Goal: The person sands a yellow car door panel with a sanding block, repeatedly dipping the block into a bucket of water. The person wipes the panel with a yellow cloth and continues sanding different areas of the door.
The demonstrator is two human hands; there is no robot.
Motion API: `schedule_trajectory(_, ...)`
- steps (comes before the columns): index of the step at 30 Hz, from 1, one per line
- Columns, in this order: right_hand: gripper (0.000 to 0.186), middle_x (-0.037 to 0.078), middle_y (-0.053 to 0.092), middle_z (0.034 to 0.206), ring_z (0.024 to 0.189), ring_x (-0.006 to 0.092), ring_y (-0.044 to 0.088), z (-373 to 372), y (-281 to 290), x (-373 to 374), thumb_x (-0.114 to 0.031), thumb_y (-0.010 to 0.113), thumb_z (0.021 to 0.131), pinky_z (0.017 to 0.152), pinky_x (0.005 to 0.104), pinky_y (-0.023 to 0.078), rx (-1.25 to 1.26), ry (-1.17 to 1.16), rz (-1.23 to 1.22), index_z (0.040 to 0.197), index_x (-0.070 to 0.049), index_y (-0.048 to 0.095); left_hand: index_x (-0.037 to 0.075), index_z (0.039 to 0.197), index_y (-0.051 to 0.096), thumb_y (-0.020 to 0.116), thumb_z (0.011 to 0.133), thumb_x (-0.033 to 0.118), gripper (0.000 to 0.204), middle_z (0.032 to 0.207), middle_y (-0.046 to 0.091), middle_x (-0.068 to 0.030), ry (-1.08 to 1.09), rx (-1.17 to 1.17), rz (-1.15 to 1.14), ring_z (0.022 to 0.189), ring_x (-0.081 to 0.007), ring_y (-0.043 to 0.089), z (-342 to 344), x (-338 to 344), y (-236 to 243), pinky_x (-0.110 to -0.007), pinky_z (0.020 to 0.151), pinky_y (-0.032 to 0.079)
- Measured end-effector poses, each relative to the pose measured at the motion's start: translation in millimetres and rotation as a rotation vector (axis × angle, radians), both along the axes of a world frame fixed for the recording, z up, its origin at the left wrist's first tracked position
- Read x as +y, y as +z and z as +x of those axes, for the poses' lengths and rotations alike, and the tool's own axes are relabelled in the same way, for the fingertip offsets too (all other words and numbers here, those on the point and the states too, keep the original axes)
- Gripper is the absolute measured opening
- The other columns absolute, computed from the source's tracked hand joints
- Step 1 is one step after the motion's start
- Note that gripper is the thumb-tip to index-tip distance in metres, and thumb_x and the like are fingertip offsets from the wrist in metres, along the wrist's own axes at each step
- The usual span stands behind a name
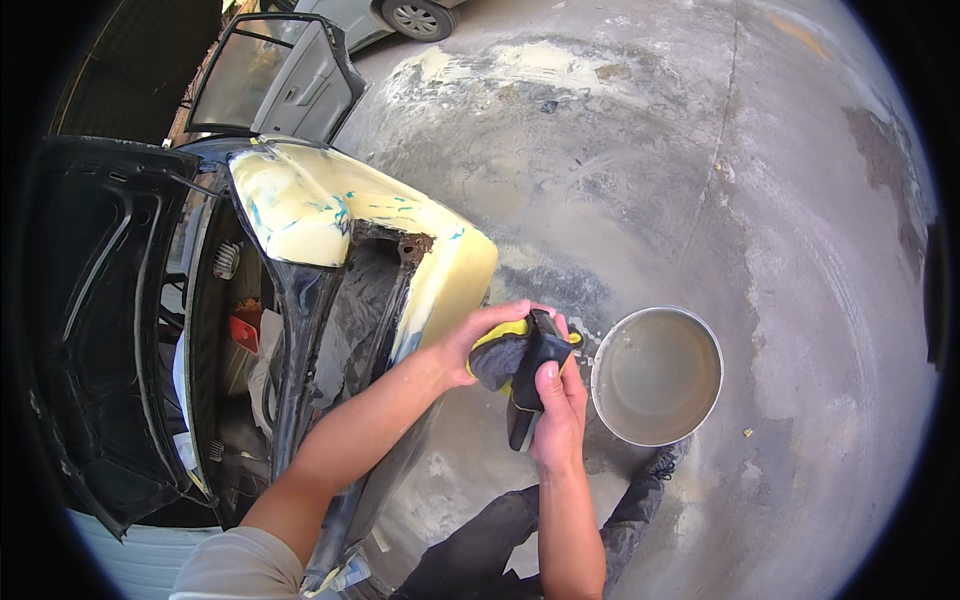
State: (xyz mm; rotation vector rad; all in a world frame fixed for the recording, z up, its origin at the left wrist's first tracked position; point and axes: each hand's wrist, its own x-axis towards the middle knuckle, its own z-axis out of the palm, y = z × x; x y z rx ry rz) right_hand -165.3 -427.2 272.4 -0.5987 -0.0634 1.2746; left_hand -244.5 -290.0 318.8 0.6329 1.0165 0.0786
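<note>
A Crowded Hold Beside the Cloudy Liquid [657, 378]

The left grip [480, 338] curls around a yellow-and-grey pad [492, 365], while the right grip [563, 405] is wrapped about a black block [541, 368], its thumb laid over the near side. Pad and block meet between the two, above the concrete floor [810, 300]; whether they are joined (they overlap too much to judge) I cannot tell.

A drop seems the likeliest trouble: should either piece be wet, it could slip and pick up grit below. A careless step is another risk, since a shoe [662, 462] is just beside the round basin [654, 442] and a bump might slop or tip it. An elbow swung left could also scuff the cream-patched car panel [462, 258].

As for containers, the basin holds that liquid, murky and grey-brown, its depth impossible to read from above. Under a raised black lid [100, 330], the car's bay [204, 330] contains a red object [243, 334] and a pale ribbed piece [227, 260], among darker clutter too obscure to name.
</note>
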Motion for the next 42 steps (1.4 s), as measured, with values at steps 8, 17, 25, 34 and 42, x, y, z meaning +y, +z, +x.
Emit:
schedule_trajectory(8,0.062,0.019,0.037,0.153,0.139,0.0269,0.039,-86,34,24,-0.019,0.064,0.098,0.114,0.0361,0.03,-0.295,-0.314,-0.274,0.15,0.002,0.037,0.002,0.104,0.066,0.068,0.086,0.015,0.022,0.087,0.067,-0.0043,-0.954,0.661,0.959,0.08,-0.0105,0.061,-16,36,135,-0.027,0.072,0.05)
schedule_trajectory(17,0.059,0.032,0.039,0.147,0.131,0.0464,0.044,-254,-13,9,-0.018,0.067,0.089,0.108,0.0463,0.039,-0.631,-0.173,-0.537,0.142,0.001,0.05,0.01,0.103,0.072,0.072,0.075,0.012,0.029,0.085,0.068,-0.0091,-1.351,0.445,1.614,0.07,-0.0284,0.067,-42,47,157,-0.035,0.061,0.055)
schedule_trajectory(25,0.051,0.033,0.046,0.142,0.124,0.0457,0.051,-118,-29,132,-0.017,0.064,0.092,0.104,0.0466,0.042,-0.744,-0.458,-0.537,0.138,0.001,0.054,0.007,0.1,0.073,0.075,0.069,0.005,0.031,0.085,0.069,-0.0091,-1.16,0.359,1.872,0.071,-0.0241,0.068,-47,46,141,-0.031,0.062,0.055)
schedule_trajectory(34,0.052,0.033,0.042,0.145,0.118,0.0477,0.054,-175,7,65,-0.013,0.069,0.087,0.102,0.0486,0.043,-0.874,-0.506,-0.511,0.135,0.005,0.056,0.006,0.101,0.072,0.073,0.069,0.002,0.033,0.085,0.068,-0.011,-1.153,0.463,1.885,0.071,-0.0274,0.068,-40,42,136,-0.034,0.063,0.056)
schedule_trajectory(42,0.051,0.03,0.042,0.147,0.119,0.0481,0.052,-165,-4,87,-0.019,0.068,0.091,0.101,0.0498,0.043,-0.89,-0.548,-0.468,0.138,-0.002,0.056,0.005,0.1,0.071,0.072,0.07,0.001,0.03,0.084,0.068,-0.0112,-1.185,0.506,1.884,0.073,-0.0277,0.068,-42,39,134,-0.034,0.065,0.055)
